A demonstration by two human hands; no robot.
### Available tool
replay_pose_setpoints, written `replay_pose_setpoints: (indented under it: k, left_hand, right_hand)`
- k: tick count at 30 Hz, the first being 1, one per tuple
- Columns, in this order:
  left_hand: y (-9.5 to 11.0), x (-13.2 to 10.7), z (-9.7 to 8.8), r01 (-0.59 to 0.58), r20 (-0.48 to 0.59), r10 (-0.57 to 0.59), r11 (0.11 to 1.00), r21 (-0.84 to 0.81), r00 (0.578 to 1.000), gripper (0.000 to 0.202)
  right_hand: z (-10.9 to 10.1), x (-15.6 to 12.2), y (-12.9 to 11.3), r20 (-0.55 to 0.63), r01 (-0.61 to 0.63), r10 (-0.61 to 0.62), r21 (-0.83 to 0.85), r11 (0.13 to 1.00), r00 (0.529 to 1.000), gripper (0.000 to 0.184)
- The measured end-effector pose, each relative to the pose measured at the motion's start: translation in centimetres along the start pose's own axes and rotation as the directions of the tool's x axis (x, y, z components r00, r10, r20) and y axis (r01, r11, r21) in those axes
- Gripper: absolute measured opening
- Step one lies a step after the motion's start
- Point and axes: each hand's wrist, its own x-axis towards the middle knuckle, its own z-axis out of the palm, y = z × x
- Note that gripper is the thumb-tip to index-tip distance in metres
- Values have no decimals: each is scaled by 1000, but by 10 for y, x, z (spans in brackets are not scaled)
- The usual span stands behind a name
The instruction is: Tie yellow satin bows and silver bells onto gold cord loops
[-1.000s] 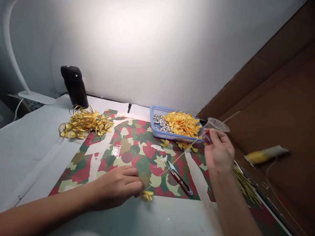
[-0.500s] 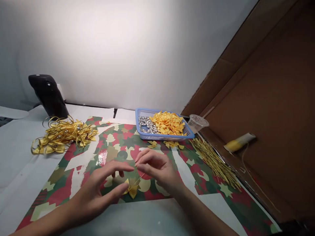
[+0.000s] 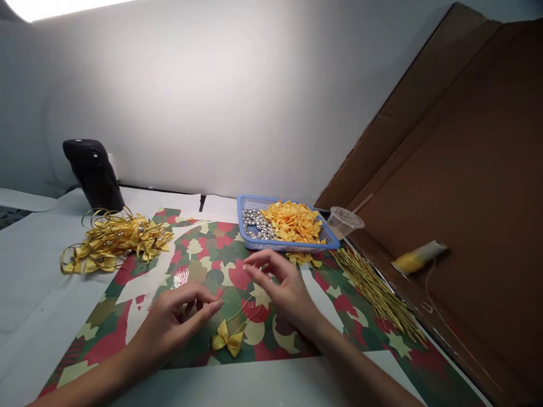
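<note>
A small yellow ribbon bow lies on the camouflage-printed paper mat, with a thin gold wire curving up from it. My left hand is just left of the bow, its fingertips close to the wire. My right hand hovers above the mat to the right, fingers apart and holding nothing. Neither hand visibly touches the bow.
A blue plastic basket holds silver beads and yellow ribbon pieces. Nearby are a clear plastic cup, gold wire stems, a heap of gold bows, a black object and a cardboard wall.
The bow no longer sits between my hands and now lies apart on the mat, its wire showing. My hands have separated, the right moving up and away. The view has shifted slightly.
</note>
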Motion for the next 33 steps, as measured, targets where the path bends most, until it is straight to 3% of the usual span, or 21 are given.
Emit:
replay_pose_setpoints:
  k: [2,5,7,10,16,21,24,26,27,30,33]
  left_hand:
    - [1,2,-1,8,-22,-7,999,38,1000,25]
    - [1,1,-1,10,-32,-8,999,53,999,27]
    - [0,-1,-1,-8,-35,10,998,57,999,26]
    - [-2,-3,0,-38,-48,41,998,59,998,23]
    - [-5,-4,1,-27,-52,30,998,55,998,23]
    - [-5,-6,3,30,-58,-29,999,12,998,24]
    - [-4,-6,5,64,-53,-66,997,-36,996,23]
    - [-4,-6,5,83,-35,-85,995,-55,996,23]
    - [-4,-6,5,91,-22,-93,994,-63,995,23]
    - [-2,-5,5,112,9,-112,991,-73,994,23]
    - [-1,-4,5,129,27,-127,989,-70,991,23]
  right_hand:
    - [-14,24,7,-28,12,-22,-339,941,999,15]
    - [-33,67,23,-8,-7,3,-489,872,1000,10]
    - [-40,92,36,30,-34,62,-562,826,998,9]
    - [-44,117,51,116,-63,174,-631,773,978,25]
    - [-38,130,62,176,-96,262,-628,772,949,28]
    - [-31,109,46,91,-54,108,-461,886,990,16]
    - [-24,74,23,-1,21,-22,-296,955,1000,14]
    - [-16,46,8,-10,71,-74,-186,980,997,15]
    - [-12,32,2,4,90,-90,-48,995,996,14]
    - [3,0,-1,59,31,-42,175,984,997,13]
    - [18,-15,9,46,-121,112,351,929,993,15]
